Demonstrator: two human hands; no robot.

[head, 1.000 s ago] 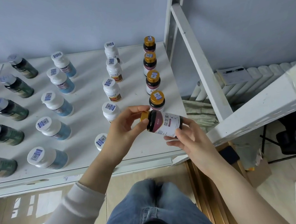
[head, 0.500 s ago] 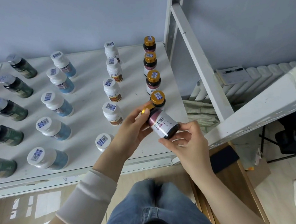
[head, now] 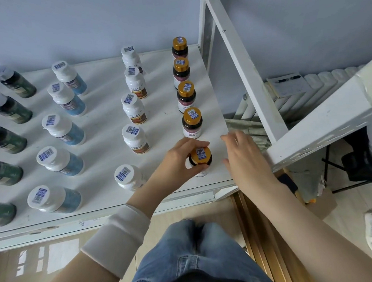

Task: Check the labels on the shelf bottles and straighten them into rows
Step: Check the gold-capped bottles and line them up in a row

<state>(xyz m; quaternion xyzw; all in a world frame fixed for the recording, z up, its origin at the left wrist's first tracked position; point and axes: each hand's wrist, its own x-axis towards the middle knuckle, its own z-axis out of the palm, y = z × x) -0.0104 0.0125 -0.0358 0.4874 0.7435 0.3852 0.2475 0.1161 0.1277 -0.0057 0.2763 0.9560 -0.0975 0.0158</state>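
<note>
So the gold-capped bottle (head: 200, 159) that was being turned over for a label check a second ago is now upright at the shelf (head: 105, 129) front edge, left hand (head: 178, 163) wrapped round it. The right hand (head: 243, 156) is off it, fingers spread. Behind it the other gold caps (head: 187, 90) line up, so that row looks done.

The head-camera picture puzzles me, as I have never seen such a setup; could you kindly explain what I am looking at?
No machine here: a person wears a camera on the head, looking down at their own two hands. The white shelf holds rows of bottles, each with a sticker on its cap. The left hand grips a gold-capped bottle standing upright at the near end of the right-most row. The right hand is open beside it, not touching. Jeans-clad knees show below.
</note>
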